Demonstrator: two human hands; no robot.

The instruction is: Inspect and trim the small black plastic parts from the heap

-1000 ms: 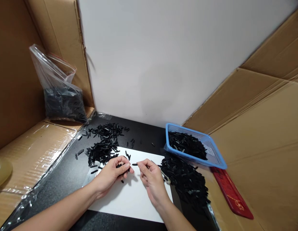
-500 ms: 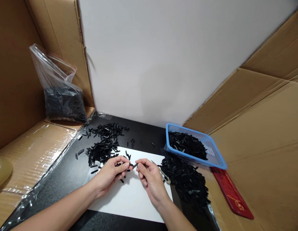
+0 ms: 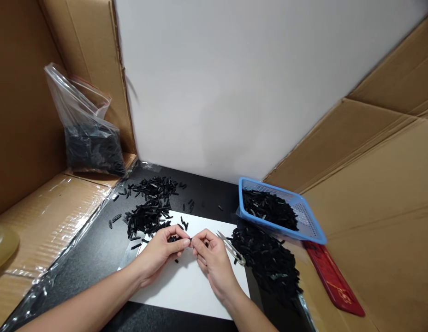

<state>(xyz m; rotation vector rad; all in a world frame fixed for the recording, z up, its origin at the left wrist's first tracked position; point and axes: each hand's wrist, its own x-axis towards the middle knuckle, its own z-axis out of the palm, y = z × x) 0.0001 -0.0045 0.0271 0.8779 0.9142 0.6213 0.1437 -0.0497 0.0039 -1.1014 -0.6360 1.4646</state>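
1. Head view, hands: the left hand (image 3: 163, 250) and the right hand (image 3: 210, 258) meet fingertip to fingertip over the far half of the white sheet (image 3: 186, 286), which lies on the near middle of the black desk (image 3: 96, 249).
2. Head view, grip: both hands are closed in a pinch on 1 small black piece (image 3: 189, 239), the left thumb and forefinger on its left end, the right ones on its right end. More small black bits sit inside the left hand's curled fingers; how many I cannot tell.
3. Head view, tool: a pair of metal snips (image 3: 231, 248) rests in the right hand, its blades pointing toward the far right, away from the pinched piece.
4. Head view, left side: a loose pile of black pieces (image 3: 146, 216) lies just beyond the left hand, spilling onto the sheet's far left corner, and a second scatter (image 3: 155, 186) lies nearer the desk's far edge.
5. Head view, right side: a large heap of black pieces (image 3: 265, 260) sits along the desk's right edge, just beside the right hand. A blue basket (image 3: 312, 221) with more pieces leans on the heap's far side.
6. Head view, surroundings: a clear plastic bag (image 3: 86, 133) of black parts stands on the cardboard ledge off the desk's far left corner. A red flat object (image 3: 333, 281) lies on cardboard beyond the right edge.
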